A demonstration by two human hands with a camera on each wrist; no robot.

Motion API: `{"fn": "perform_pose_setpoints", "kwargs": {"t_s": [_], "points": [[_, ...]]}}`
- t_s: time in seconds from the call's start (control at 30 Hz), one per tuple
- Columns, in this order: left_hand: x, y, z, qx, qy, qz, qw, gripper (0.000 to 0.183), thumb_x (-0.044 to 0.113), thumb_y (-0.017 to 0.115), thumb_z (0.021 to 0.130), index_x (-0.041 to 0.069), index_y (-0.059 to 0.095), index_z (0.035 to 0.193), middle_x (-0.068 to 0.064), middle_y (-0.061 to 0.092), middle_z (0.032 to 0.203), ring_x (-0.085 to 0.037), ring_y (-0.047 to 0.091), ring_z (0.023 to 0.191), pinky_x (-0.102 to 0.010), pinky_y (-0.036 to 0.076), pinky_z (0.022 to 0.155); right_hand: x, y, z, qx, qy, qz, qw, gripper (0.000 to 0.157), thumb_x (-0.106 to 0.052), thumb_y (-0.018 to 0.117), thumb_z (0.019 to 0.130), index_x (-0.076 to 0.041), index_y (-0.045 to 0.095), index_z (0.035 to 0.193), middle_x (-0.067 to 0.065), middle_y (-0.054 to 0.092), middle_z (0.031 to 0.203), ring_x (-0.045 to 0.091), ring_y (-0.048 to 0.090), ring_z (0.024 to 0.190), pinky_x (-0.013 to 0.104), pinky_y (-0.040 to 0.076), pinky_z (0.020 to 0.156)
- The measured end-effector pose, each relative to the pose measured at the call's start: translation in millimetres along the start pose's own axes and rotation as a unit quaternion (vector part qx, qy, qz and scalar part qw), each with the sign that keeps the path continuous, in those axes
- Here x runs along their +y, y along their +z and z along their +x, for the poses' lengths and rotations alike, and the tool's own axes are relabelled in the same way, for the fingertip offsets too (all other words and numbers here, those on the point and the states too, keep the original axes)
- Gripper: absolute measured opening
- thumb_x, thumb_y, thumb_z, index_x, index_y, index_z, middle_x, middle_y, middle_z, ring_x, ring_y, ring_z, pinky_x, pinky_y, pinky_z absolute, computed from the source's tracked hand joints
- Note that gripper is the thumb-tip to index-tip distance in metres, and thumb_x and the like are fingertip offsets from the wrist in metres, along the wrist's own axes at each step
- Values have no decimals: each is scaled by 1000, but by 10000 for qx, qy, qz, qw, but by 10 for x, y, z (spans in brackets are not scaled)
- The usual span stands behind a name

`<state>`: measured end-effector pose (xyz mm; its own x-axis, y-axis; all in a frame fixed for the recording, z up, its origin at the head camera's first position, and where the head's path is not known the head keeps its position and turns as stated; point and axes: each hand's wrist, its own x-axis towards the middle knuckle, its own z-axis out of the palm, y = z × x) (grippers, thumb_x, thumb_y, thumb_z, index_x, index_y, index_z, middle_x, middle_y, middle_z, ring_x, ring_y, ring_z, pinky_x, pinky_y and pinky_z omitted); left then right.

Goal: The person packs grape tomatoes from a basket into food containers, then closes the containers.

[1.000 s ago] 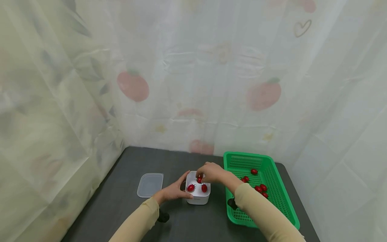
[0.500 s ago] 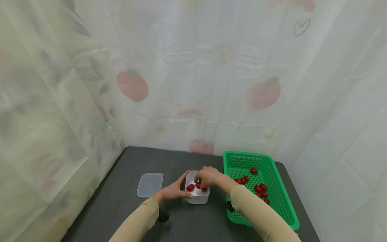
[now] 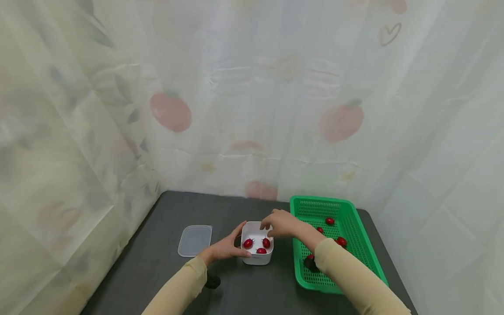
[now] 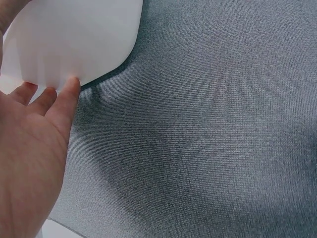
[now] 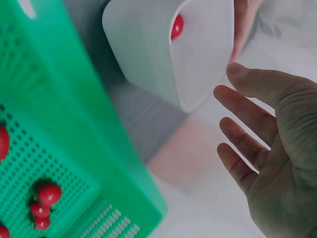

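A white square container (image 3: 257, 260) stands in front of the person in the head view, its top uncovered. Three red cherry tomatoes (image 3: 261, 250) with green stems lie on its bottom. The left hand (image 3: 225, 248) holds the container from the left side, thumb at the front wall and fingers toward the back. In the left wrist view its fingertips (image 4: 73, 84) press against the white wall. Over the container's back right corner hovers the right hand (image 3: 280, 223). The right wrist view shows that hand (image 5: 270, 119) with its fingers spread and nothing in them.
A green perforated basket (image 3: 320, 200) stands to the right with several cherry tomatoes (image 3: 330, 221) inside, partly behind the right forearm. Left of the container lies a translucent square lid (image 3: 195, 240) on the dark table (image 3: 236, 288). Printed curtains (image 3: 252, 109) hang close around the table.
The right hand has let go of a cherry tomato inside the container, which now lies near the front, and has moved up and slightly right. The left hand keeps its place on the container.
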<state>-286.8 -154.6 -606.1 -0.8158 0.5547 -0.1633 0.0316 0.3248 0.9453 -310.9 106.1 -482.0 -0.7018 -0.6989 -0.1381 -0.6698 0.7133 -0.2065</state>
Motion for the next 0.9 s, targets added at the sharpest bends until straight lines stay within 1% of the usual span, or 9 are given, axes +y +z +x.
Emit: {"fn": "perform_pose_setpoints", "kwargs": {"t_s": [0.2,0.27,0.47,0.6,0.73,0.9], "points": [[1,2,10,45,31,86,9999,111,26,81,89,20,1,166,-15,16,168,-37,21,151,-61,28,116,198,-133,-228,283,121,96,9995,25,-15,76,92,-18,78,117,-5,73,104,16,56,97,37,51,82],[-3,1,11,61,-19,107,9999,111,27,81,89,22,2,166,-13,16,168,-36,20,152,-60,27,117,253,-167,-311,342,139,129,9992,25,-15,77,91,-19,78,116,-5,73,105,17,58,98,38,51,83],[-22,3,22,67,-21,118,9999,110,28,82,88,28,4,166,-12,16,168,-36,19,152,-60,26,117,416,-223,-563,399,248,315,9984,25,-12,76,93,-19,77,117,1,74,109,22,58,103,40,51,83],[-32,5,26,78,-8,119,9999,111,29,82,87,29,4,166,-12,16,168,-35,20,152,-59,27,117,508,-223,-698,383,359,304,9982,25,-12,75,93,-18,76,118,3,74,109,24,58,105,42,52,83],[-43,4,30,76,43,151,9998,112,29,82,88,24,2,166,-13,16,168,-35,21,151,-59,29,116,577,-186,-802,292,383,344,9982,25,-9,74,93,-14,76,118,4,73,108,26,58,105,45,52,83],[-30,-2,18,39,104,126,9999,112,27,81,88,20,1,166,-14,17,167,-36,22,150,-58,31,116,643,-90,-908,133,450,241,9986,25,-5,72,93,-15,76,116,2,72,105,28,60,106,46,52,84]]}}
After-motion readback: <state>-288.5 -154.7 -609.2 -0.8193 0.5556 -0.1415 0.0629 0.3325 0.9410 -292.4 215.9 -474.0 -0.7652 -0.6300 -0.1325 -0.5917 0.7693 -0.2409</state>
